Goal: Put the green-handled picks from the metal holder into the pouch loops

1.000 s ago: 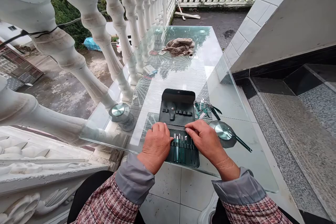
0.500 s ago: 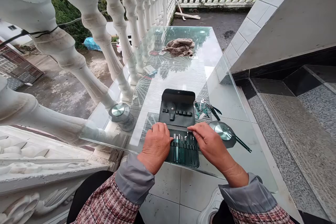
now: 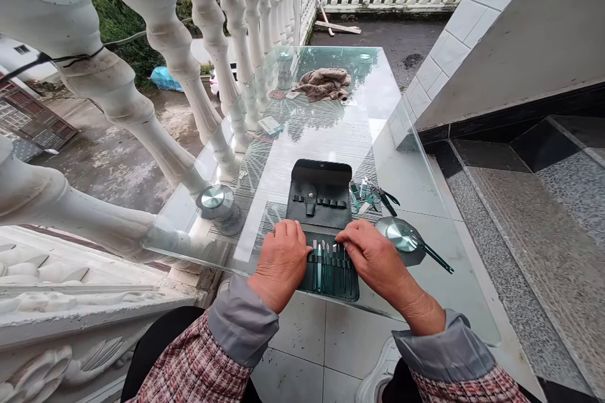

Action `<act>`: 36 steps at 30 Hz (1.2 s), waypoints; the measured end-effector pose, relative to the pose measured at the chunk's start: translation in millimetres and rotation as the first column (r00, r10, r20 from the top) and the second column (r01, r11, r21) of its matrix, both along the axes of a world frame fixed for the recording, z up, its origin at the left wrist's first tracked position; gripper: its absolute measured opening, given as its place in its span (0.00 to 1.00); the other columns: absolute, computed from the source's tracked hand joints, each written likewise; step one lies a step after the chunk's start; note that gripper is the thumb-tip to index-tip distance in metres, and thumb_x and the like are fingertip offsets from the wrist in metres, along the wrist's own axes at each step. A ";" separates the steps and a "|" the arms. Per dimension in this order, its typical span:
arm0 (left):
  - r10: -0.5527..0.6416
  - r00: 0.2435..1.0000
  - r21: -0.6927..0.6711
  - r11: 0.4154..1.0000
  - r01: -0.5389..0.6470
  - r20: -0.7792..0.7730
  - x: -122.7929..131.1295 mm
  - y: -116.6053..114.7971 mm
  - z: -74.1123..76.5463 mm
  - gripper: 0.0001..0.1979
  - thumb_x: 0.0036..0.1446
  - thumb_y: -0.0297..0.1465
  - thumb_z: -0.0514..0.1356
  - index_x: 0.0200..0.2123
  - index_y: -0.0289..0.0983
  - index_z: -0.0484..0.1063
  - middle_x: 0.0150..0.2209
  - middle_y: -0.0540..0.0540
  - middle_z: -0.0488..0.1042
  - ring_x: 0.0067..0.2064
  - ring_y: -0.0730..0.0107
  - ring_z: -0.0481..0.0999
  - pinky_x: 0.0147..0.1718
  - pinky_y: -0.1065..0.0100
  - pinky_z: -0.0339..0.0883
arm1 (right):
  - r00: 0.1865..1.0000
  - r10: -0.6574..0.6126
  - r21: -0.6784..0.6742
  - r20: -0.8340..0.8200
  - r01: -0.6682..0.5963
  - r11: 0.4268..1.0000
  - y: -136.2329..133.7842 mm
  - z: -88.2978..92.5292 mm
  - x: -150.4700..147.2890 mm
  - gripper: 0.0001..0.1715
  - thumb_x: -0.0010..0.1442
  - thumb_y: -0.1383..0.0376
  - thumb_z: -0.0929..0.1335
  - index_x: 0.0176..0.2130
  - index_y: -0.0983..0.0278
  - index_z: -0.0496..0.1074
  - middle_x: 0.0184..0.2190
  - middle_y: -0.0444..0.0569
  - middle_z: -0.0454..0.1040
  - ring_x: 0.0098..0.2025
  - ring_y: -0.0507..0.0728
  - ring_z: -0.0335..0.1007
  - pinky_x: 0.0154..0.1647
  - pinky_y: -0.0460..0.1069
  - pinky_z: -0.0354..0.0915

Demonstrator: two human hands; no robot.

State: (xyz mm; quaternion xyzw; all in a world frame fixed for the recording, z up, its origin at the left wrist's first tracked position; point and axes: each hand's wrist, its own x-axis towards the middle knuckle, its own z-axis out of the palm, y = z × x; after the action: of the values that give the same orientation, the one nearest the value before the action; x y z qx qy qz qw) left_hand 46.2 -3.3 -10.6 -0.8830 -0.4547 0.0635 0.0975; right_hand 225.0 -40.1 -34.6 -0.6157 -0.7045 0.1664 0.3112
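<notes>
A black manicure case (image 3: 320, 208) lies unfolded on a glass table (image 3: 265, 252). Several slim metal tools (image 3: 326, 264) stand side by side in the elastic loops of its near half, while the loops of the far half hold none. My left hand (image 3: 281, 258) is closed at the case's left edge, thumb over the inner side. With thumb and fingertips together, my right hand (image 3: 373, 255) pinches the top of a slim manicure tool at the right of the row; its tip is mostly hidden. Nail clippers (image 3: 363, 187) and black-handled nippers (image 3: 386, 199) lie right of the case.
Tweezers (image 3: 435, 258) rest over a round metal table support (image 3: 401, 236) at the right. A crumpled brown cloth (image 3: 324, 84) and a small card (image 3: 270, 126) lie farther back. White balusters (image 3: 189, 56) line the left side; stone steps (image 3: 529, 201) rise on the right.
My right hand has shifted slightly left and down along the row of tools, its fingers still pinched. The left hand and the case have stayed in place.
</notes>
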 end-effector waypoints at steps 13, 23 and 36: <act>0.002 1.000 -0.002 1.000 -0.002 0.004 1.1 1.0 -0.2 0.24 0.60 0.38 0.53 0.52 0.25 0.64 0.38 0.36 0.69 0.40 0.57 0.69 0.30 0.64 0.65 | 0.999 0.034 -0.018 0.013 -0.034 0.999 -2.2 3.7 -0.7 0.12 0.57 0.72 0.58 0.31 0.63 0.68 0.32 0.49 0.66 0.35 0.54 0.64 0.37 0.51 0.63; 0.005 1.000 0.012 1.000 -0.005 -0.007 0.8 1.6 3.3 0.22 0.59 0.37 0.54 0.52 0.27 0.64 0.38 0.37 0.69 0.38 0.58 0.69 0.29 0.65 0.64 | 1.000 -0.025 0.111 -0.013 0.027 0.994 -5.9 3.8 -4.0 0.12 0.59 0.71 0.59 0.40 0.62 0.68 0.37 0.50 0.69 0.40 0.56 0.66 0.41 0.51 0.64; -0.017 1.000 0.045 0.999 0.018 -0.021 0.3 2.3 2.0 0.20 0.60 0.34 0.53 0.51 0.27 0.65 0.37 0.38 0.69 0.38 0.58 0.69 0.28 0.66 0.62 | 0.778 -0.523 -0.054 0.349 0.574 0.817 -36.8 8.6 103.6 0.08 0.53 0.63 0.63 0.26 0.60 0.70 0.28 0.45 0.70 0.26 0.53 0.62 0.24 0.47 0.51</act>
State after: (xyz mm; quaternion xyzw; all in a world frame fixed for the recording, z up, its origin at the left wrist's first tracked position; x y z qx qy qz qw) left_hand 46.5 -1.0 -8.6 -0.8837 -0.4475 0.0614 0.1225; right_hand 328.6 -77.0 -26.0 -0.8354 -0.5193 0.0219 0.1787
